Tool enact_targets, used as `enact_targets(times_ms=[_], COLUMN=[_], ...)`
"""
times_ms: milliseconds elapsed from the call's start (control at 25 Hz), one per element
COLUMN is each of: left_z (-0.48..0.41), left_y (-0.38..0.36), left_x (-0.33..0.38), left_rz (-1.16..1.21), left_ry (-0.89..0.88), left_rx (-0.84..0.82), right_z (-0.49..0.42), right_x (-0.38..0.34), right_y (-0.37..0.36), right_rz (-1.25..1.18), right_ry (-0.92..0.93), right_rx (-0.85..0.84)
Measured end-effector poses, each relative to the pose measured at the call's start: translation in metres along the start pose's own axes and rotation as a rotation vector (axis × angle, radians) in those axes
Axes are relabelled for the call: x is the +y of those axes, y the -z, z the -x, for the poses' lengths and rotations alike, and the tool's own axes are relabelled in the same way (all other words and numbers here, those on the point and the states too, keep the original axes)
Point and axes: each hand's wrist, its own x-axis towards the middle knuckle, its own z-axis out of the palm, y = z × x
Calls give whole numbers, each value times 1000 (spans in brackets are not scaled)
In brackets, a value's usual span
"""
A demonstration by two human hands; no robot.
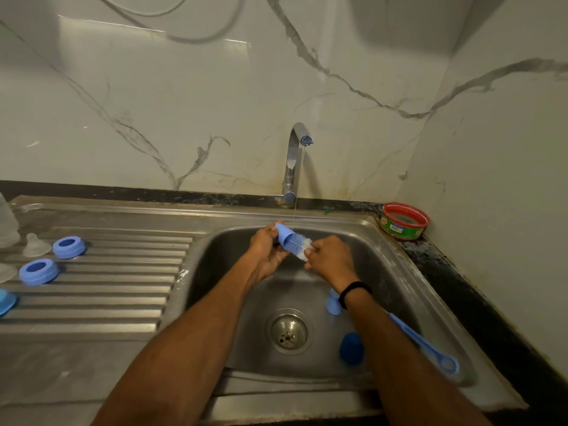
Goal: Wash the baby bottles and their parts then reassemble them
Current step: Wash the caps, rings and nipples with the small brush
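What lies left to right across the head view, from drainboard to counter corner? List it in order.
From the left: clear bottle → clear nipple → upper blue ring → left hand gripping the blue cap → small brush → right hand holding it → red tub.

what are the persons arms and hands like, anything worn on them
No sleeves or gloves show: the left arm and right arm are bare to the frame's edge. The left hand wears nothing visible. A thin black band circles the wrist of the right hand.
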Motion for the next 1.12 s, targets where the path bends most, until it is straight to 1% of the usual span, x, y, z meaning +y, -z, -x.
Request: enact_targets(times_ms=[40, 120, 200, 280, 400, 560, 720, 840, 1000, 1120], left_z=[2, 4, 1, 0, 5, 4, 5, 4, 4, 5], left_y=[-1, -7, -9, -8, -9, -6, -8, -9, -9, -8], left_x=[-2, -3, -2, 0, 1, 3, 1, 2, 1, 3], left_rz=[-38, -140, -125, -88, -169, -124, -208, -161, -195, -155], left_ry=[13, -3, -36, -39, -23, 0, -12, -1, -32, 8], left_rx=[-28, -31, -27, -14, -24, -31, -18, -19, 0, 1], right_z=[2, 7, 3, 3, 3, 1, -1, -3, -5, -6], right_x=[-2, -5, -1, 1, -1, 0, -1, 1, 2, 2], right_y=[-1, -5, -5, -3, -2, -1, -3, -4, -6, -4], right_rz=[71, 106, 4, -79, -39, -121, -82, -68, -64, -67], right_ry=[10, 31, 25, -22, -16, -41, -47, -55, -37, -31], right_rx=[55, 153, 100, 49, 118, 99, 93, 101, 78, 99])
